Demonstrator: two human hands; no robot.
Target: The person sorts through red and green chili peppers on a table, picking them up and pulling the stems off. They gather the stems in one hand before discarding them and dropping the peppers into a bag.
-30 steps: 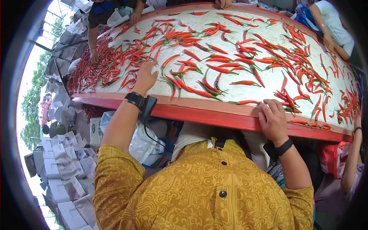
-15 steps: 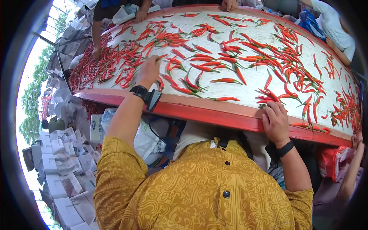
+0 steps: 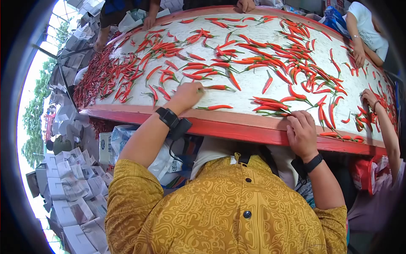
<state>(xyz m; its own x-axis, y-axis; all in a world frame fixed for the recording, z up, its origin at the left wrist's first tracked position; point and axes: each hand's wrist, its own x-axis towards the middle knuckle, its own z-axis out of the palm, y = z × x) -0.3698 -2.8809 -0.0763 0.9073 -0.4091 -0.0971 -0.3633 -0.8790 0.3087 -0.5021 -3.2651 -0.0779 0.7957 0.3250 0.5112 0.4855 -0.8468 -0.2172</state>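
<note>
Red chili peppers with green stems lie scattered over a long white surface bordered by a red-edged rim [image 3: 237, 120]. My left hand [image 3: 188, 95], wearing a black watch, is over the surface with its fingers curled and slightly blurred. Just right of its fingertips lies one chili pepper [image 3: 218, 87]; another chili pepper [image 3: 215, 107] is nearer the rim. My right hand [image 3: 303, 132] rests on the rim, fingers bent inward, beside a small bunch of chili peppers [image 3: 270, 103] whose stems point at its fingertips. Whatever either hand holds is hidden.
A dense heap of darker chili peppers [image 3: 99, 82] covers the left end. Other people's hands are at the far edge [image 3: 245, 5] and right side [image 3: 370, 98]. Plastic bags [image 3: 158, 158] hang below the rim. Stacked white boxes [image 3: 63, 190] stand at the left.
My left hand has moved right and toward me. The chili peppers on the white surface have shifted left relative to the rim. My right hand stays nearly in place. Another person's hand has reached in at right.
</note>
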